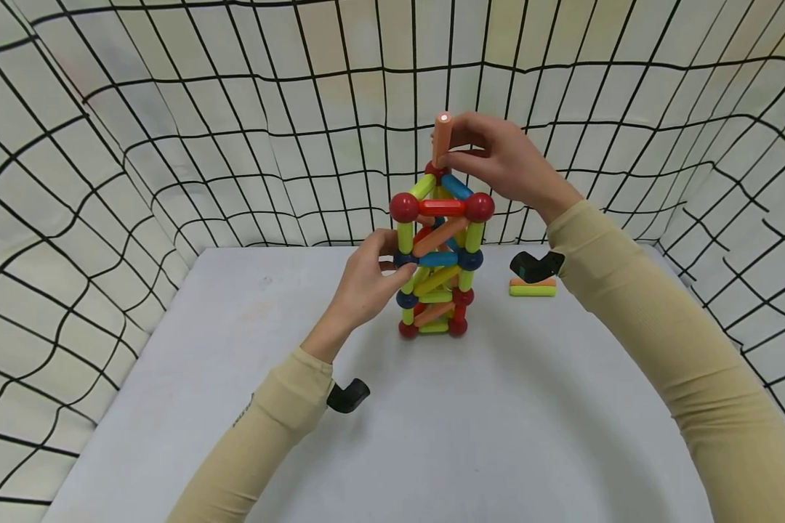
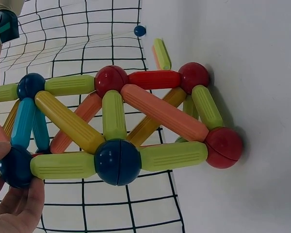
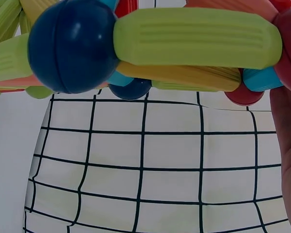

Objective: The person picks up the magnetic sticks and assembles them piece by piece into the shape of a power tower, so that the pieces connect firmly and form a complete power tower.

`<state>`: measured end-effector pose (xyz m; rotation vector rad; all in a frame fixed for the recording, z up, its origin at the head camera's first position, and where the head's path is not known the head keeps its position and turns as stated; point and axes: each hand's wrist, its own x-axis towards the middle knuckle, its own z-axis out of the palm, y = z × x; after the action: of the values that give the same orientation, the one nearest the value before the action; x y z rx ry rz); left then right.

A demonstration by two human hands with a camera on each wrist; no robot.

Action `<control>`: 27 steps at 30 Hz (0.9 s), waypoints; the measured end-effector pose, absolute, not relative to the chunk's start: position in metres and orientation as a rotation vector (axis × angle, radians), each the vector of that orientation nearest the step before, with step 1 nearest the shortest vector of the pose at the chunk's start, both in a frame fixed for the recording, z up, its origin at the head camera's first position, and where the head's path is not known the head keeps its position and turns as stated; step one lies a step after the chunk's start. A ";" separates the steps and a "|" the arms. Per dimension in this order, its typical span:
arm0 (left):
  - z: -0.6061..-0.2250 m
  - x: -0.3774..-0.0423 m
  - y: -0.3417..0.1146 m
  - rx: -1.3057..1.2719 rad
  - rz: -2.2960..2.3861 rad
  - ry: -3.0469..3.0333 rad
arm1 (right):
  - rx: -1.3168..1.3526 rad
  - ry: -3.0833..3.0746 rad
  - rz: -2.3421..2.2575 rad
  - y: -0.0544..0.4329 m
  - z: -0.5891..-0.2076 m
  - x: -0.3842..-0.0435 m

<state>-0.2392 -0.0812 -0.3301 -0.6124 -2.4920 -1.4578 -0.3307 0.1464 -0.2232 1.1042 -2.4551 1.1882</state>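
Observation:
A tower of coloured magnetic rods and balls (image 1: 442,208) stands upright on the table, with red balls at its base. My left hand (image 1: 364,282) steadies its near left side, thumb and fingers around a dark blue ball (image 2: 15,166). Up at the tower's top, my right hand (image 1: 510,156) pinches an orange rod (image 1: 442,138). That rod points upward, its lower end right at the rear red top ball (image 1: 437,170). In the right wrist view, part of the right hand (image 3: 287,145) shows at the right edge; the tower's nearer parts fill the top.
Right of the tower, a green rod (image 1: 532,291) and an orange rod lie side by side on the white table (image 1: 288,305), partly behind the right wrist's black camera mount (image 1: 536,266). A loose blue ball (image 2: 139,31) lies farther off. Black-gridded white cloth (image 1: 235,145) encloses the table's back and sides.

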 end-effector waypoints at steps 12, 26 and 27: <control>-0.328 -0.239 -0.079 -0.612 -1.451 -2.483 | 1.104 -2.456 1.226 0.147 -0.221 -0.331; -0.329 -0.238 -0.080 -0.609 -1.442 -2.482 | 1.064 -2.491 1.214 0.145 -0.220 -0.334; -0.329 -0.238 -0.079 -0.611 -1.442 -2.482 | 1.063 -2.492 1.215 0.145 -0.220 -0.334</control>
<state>-0.2380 -0.0795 -0.3291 -0.6112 -2.4817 -1.4420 -0.3338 0.1451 -0.2203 1.0633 -2.4919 1.2151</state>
